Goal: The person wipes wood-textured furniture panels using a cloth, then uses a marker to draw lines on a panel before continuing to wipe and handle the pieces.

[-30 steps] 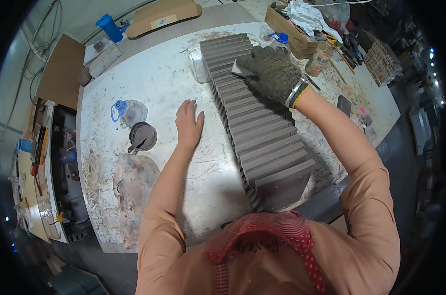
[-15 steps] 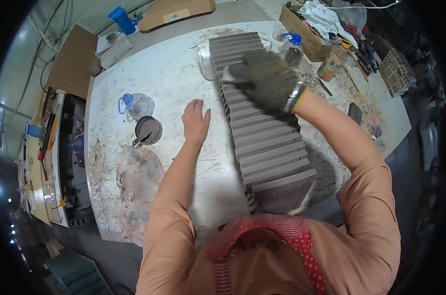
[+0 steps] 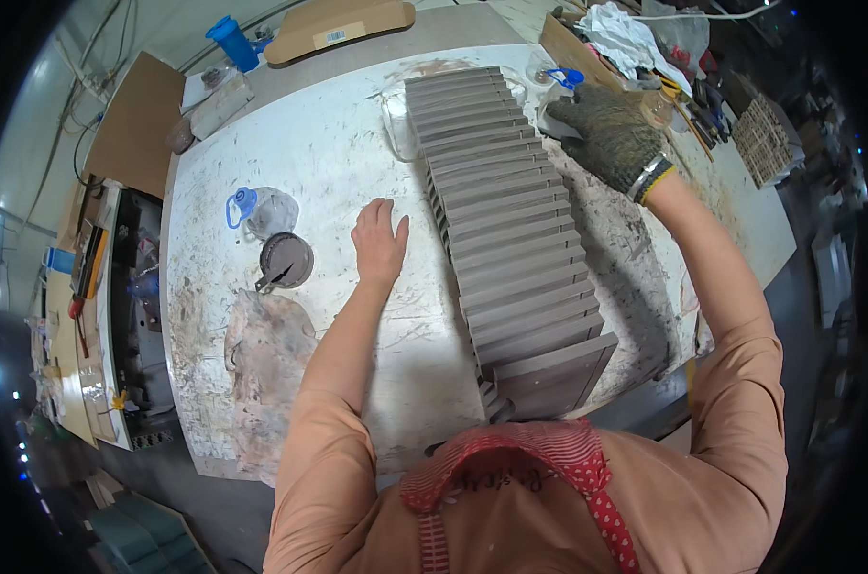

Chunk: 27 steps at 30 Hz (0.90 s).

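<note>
A long row of grey wood-grain panels (image 3: 510,206) stands packed side by side on the worktable, running away from me. My right hand (image 3: 606,134), in a dark knit work glove, is beyond the row's right side, beside a clear bottle with a blue cap (image 3: 565,77). Its fingers are bent around something pale at the thumb side, mostly hidden by the glove. Bare and flat on the tabletop, my left hand (image 3: 380,241) rests left of the row with its fingers stretched out.
On the left lie a blue-capped clear container (image 3: 273,212), a round cup of dark paste (image 3: 287,260) and a stained cloth (image 3: 271,373). A wooden box (image 3: 577,53) of tools and rags stands back right, near a wicker basket (image 3: 769,134). A blue cup (image 3: 233,43) is back left.
My gloved right hand has moved right, off the top of the panels to the bottle beside them. My left hand has stayed in nearly the same place.
</note>
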Each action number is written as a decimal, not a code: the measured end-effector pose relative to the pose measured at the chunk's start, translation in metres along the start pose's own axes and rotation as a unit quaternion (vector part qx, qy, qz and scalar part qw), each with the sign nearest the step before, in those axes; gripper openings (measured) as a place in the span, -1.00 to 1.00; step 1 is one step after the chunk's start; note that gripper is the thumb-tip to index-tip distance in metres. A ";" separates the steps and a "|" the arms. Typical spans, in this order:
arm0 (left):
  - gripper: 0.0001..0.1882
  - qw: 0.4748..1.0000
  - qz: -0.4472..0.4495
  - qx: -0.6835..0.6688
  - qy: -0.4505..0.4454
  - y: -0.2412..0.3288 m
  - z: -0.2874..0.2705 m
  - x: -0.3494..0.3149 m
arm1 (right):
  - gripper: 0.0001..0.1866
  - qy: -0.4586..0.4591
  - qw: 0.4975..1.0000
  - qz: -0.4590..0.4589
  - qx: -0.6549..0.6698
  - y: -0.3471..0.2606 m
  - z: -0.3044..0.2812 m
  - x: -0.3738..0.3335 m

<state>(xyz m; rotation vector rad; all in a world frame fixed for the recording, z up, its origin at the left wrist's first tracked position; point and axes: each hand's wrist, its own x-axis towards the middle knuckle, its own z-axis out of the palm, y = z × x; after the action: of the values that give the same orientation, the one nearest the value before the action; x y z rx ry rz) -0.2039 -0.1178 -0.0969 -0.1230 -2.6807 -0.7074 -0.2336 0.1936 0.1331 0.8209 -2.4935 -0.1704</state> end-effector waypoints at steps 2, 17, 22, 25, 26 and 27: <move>-0.56 1.000 -0.005 0.015 -0.001 0.003 -0.003 0.000 | -0.76 -0.120 0.987 0.074 0.081 -0.019 -0.013 0.015; -0.55 1.000 0.000 0.027 -0.008 0.007 -0.002 0.000 | -0.65 0.044 0.986 -0.078 0.142 -0.073 0.028 0.062; -0.54 1.000 -0.003 0.003 0.008 -0.006 -0.001 -0.004 | -0.66 -0.100 0.985 0.027 0.137 -0.047 0.022 0.045; -0.52 1.000 -0.009 0.006 -0.011 0.012 -0.003 0.003 | -0.64 -0.061 0.996 0.057 0.025 0.030 0.040 0.005; -0.52 1.000 -0.008 0.004 -0.011 0.013 -0.003 0.003 | -0.64 -0.055 0.997 0.061 0.005 0.036 0.039 0.000; -0.53 1.000 -0.002 0.015 -0.006 0.012 -0.002 0.002 | -0.64 -0.075 0.993 0.086 0.038 0.021 0.025 0.010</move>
<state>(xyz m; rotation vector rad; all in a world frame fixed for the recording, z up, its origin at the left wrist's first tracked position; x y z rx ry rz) -0.2034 -0.1086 -0.0890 -0.1154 -2.7020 -0.6681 -0.2644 0.2040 0.1220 0.6377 -2.7115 -0.0802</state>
